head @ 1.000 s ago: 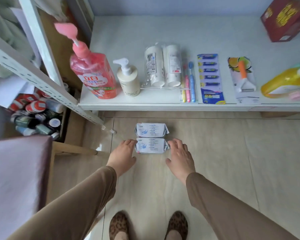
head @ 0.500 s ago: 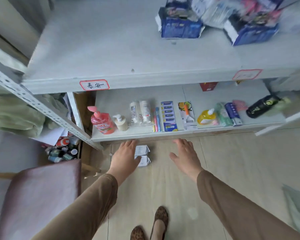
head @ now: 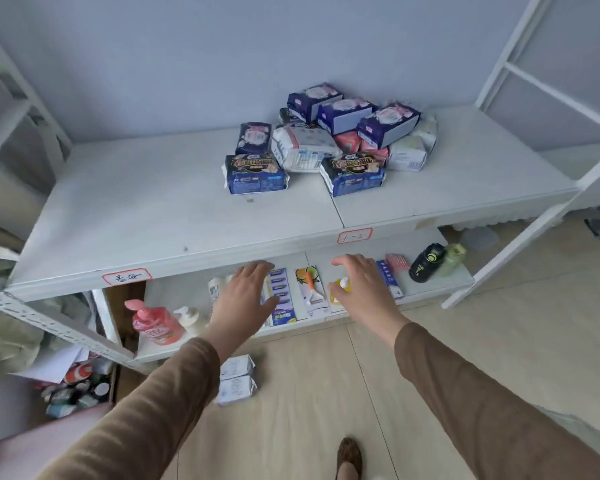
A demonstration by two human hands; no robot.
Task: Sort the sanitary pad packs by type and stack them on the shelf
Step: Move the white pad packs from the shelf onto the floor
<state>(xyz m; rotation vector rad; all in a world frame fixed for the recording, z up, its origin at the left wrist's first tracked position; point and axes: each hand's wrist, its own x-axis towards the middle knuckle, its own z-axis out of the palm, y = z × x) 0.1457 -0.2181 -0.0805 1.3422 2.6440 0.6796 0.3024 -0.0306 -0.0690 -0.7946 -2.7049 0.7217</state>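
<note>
Sanitary pad packs (head: 329, 140) lie in a loose heap on the upper shelf (head: 153, 216), toward its back right: dark blue packs with pink print on top, two blue-and-white packs with gold lettering at the front, white packs and a red one between them. The print on the wrappers is too small to read. Two more white packs (head: 237, 379) lie side by side on the floor (head: 326, 393), just in front of the lower shelf (head: 174, 348).

Both hands are raised in front of the shelf edge, holding nothing. The left hand (head: 243, 299) has its fingers straight and spread, palm down; the right hand (head: 361, 289) is likewise spread, fingers slightly bent.

Two red-bordered labels (head: 127, 276) are stuck to the upper shelf's front edge; the right one seems to read "1-2", the left carries handwritten characters that cannot be made out. On the lower shelf stand a pink pump bottle (head: 156, 323), a cream pump bottle (head: 191, 318) and a black bottle (head: 426, 263).
</note>
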